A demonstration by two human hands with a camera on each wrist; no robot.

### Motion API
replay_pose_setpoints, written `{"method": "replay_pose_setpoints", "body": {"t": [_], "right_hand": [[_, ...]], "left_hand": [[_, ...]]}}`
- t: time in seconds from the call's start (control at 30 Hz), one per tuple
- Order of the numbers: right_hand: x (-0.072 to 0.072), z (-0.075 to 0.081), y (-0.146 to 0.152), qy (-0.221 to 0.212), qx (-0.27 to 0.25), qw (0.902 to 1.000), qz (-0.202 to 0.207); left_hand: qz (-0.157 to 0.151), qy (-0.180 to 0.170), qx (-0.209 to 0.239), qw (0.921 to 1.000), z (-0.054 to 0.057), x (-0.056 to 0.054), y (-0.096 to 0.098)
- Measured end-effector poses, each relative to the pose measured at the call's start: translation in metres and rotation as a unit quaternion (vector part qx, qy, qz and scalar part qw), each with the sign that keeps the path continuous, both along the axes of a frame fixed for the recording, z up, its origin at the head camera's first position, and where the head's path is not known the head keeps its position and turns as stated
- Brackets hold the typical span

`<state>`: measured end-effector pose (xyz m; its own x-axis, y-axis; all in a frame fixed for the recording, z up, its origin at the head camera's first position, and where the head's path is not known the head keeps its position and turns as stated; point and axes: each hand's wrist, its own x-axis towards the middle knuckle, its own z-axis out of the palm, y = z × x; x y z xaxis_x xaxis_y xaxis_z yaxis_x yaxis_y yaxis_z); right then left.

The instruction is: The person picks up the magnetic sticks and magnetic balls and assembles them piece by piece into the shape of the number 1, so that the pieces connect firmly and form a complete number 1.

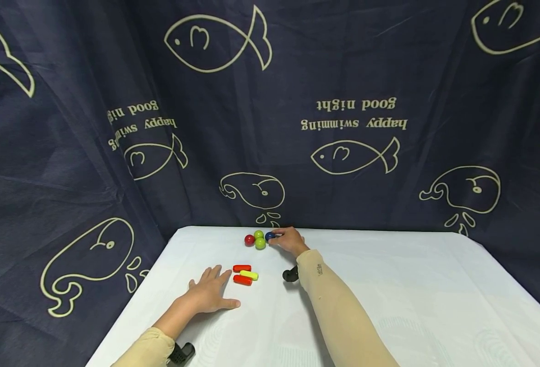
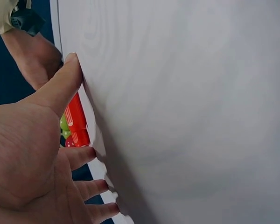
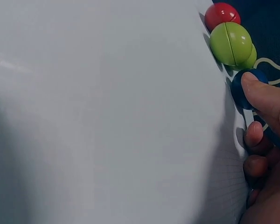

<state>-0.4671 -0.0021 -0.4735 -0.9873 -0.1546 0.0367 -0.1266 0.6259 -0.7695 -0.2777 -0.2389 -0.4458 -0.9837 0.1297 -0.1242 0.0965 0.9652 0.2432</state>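
Note:
At the table's far side my right hand [image 1: 290, 241] holds a dark blue ball [image 3: 242, 89]. The right wrist view shows the thumb over the ball and the other fingers curled, partly hidden. Beside it sit a red ball [image 1: 249, 240] and two green balls [image 1: 260, 243], close together. My left hand [image 1: 209, 295] rests on the white cloth with fingers and thumb spread, holding nothing. Just past its fingertips lie two stubby red markers [image 1: 242, 280] and a yellow one [image 1: 249, 275]. In the left wrist view, a red marker [image 2: 76, 119] shows behind the thumb.
A white cloth covers the table [image 1: 389, 295], whose far edge runs right behind the balls. A dark blue curtain [image 1: 270, 102] with fish and whale outlines hangs at the back and sides. Each wrist wears a black device [image 1: 290, 274].

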Motion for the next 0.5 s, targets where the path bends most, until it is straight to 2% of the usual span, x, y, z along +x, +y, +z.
{"method": "replay_pose_setpoints", "body": {"t": [0.33, 0.5], "right_hand": [[0.0002, 0.0027, 0.0019, -0.031, -0.022, 0.9992, -0.014], [-0.0008, 0.006, 0.0043, -0.042, -0.056, 0.9975, -0.012]], "left_hand": [[0.004, -0.004, -0.003, 1.0, -0.0013, -0.0001, 0.0], [0.003, -0.002, -0.005, 1.0, -0.0014, -0.0001, 0.0003]]}}
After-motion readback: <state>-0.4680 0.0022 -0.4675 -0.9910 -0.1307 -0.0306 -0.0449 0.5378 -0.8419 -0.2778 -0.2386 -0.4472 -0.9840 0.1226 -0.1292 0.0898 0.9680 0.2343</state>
